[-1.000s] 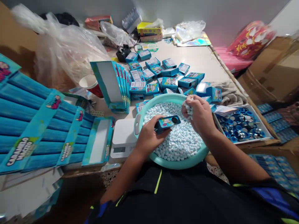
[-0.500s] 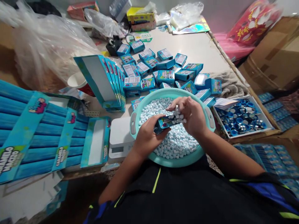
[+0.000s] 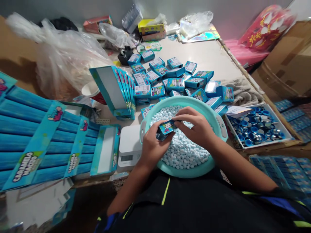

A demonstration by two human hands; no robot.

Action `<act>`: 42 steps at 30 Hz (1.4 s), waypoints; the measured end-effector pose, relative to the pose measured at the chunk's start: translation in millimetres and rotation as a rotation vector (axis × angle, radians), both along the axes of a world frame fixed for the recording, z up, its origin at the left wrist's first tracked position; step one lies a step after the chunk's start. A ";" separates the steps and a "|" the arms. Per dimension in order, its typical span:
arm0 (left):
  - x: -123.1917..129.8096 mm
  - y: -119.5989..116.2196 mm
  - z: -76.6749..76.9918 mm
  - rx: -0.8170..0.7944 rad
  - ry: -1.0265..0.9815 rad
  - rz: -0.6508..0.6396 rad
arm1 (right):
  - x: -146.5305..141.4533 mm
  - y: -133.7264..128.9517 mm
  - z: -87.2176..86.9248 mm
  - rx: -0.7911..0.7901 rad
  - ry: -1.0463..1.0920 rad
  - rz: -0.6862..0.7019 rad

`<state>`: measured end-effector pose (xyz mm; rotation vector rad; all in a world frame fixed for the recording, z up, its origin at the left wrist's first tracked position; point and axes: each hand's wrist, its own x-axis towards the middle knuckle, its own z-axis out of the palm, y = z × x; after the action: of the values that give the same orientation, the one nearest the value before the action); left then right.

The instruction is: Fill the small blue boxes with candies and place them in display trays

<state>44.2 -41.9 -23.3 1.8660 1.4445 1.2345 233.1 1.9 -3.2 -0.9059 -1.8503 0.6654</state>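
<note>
In the head view my left hand (image 3: pixel 154 142) is wrapped around a small blue candy tin (image 3: pixel 167 127), tilted over the basin. My right hand (image 3: pixel 195 126) has its fingertips and thumb closed at the tin's right end, hiding that end. Below both hands a turquoise basin (image 3: pixel 189 172) is filled with small pale candies (image 3: pixel 184 152). Whether any candies are between my right fingers cannot be made out. Many similar blue tins (image 3: pixel 175 84) lie piled just behind the basin.
A white scale (image 3: pixel 128 142) stands left of the basin, beside blue display boxes (image 3: pixel 36 142) and nested blue cartons (image 3: pixel 109 90). At right, a white box (image 3: pixel 289 134) contains blue and silver caps (image 3: pixel 255 126). Grey cloth (image 3: pixel 245 92) and plastic bags (image 3: pixel 65 58) lie farther back.
My right hand has turned from cupping loose candies at the tin's opening to closing its fingers on that end. Those candies no longer show. The view has shifted slightly.
</note>
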 end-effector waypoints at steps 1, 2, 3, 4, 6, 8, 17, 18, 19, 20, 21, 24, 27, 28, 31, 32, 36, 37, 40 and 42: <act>-0.4 -0.1 -0.1 -0.004 0.000 -0.006 | 2.7 1.1 -0.5 -0.006 -0.005 -0.008; -0.7 -0.1 -0.2 -0.007 0.003 -0.011 | 5.4 2.1 -0.8 -0.014 -0.009 -0.012; -0.8 -0.1 -0.3 -0.007 0.007 -0.015 | 7.7 2.9 -1.0 -0.020 -0.015 -0.015; -0.9 0.0 -0.3 -0.007 0.014 -0.019 | 9.6 3.5 -1.1 -0.023 -0.022 -0.018; -1.0 0.4 -0.4 -0.009 0.027 -0.035 | 11.5 4.1 -1.2 -0.016 -0.034 -0.029; -1.4 0.8 -0.6 -0.020 0.034 -0.046 | 11.1 4.2 -1.5 -0.003 -0.040 -0.040; -1.1 -0.5 -2.6 -0.026 -0.033 -0.023 | 8.2 -0.1 7.7 0.017 0.049 0.036; 0.2 -1.1 -1.7 -0.019 -0.064 -0.006 | 9.0 -0.2 8.9 0.019 0.077 -0.004; 0.8 -1.8 -0.4 -0.007 -0.108 0.029 | 9.9 0.1 9.0 0.021 0.107 -0.062; -0.4 -2.5 1.5 0.013 -0.163 0.082 | 10.9 0.8 7.6 0.022 0.125 -0.123; -3.9 -3.2 4.0 0.046 -0.221 0.149 | 11.9 1.8 4.7 0.018 0.117 -0.168; -33.3 -5.4 12.9 0.202 -0.325 0.368 | 13.5 3.8 -12.6 -0.047 -0.145 -0.130; -84.8 -9.2 16.5 0.285 -0.227 0.469 | 12.1 0.8 -31.6 -0.107 -0.582 0.111; -102.8 -11.0 14.3 0.265 -0.178 0.472 | 11.4 -0.8 -35.8 -0.110 -0.697 0.185; -145.3 -16.1 -5.6 0.104 -0.099 0.434 | 9.7 -3.6 -40.3 -0.135 -0.873 0.318; -153.9 -16.9 -15.6 0.042 -0.102 0.416 | 9.4 -3.5 -40.0 -0.159 -0.879 0.339; -164.9 -16.2 -52.0 -0.148 -0.186 0.324 | 9.7 0.5 -38.4 -0.271 -0.819 0.378; -164.7 -16.1 -56.2 -0.183 -0.212 0.288 | 10.0 1.6 -38.2 -0.288 -0.813 0.379; -166.0 -19.6 -52.0 -0.214 -0.235 0.168 | 11.1 4.3 -37.1 -0.304 -0.810 0.375; -169.4 -25.1 -39.2 -0.127 -0.225 0.143 | 12.2 5.5 -35.6 -0.295 -0.799 0.375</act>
<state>-125.2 -67.0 -62.4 1.5106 1.5148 1.3384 245.3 7.4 -38.8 -1.1277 -2.7293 0.9031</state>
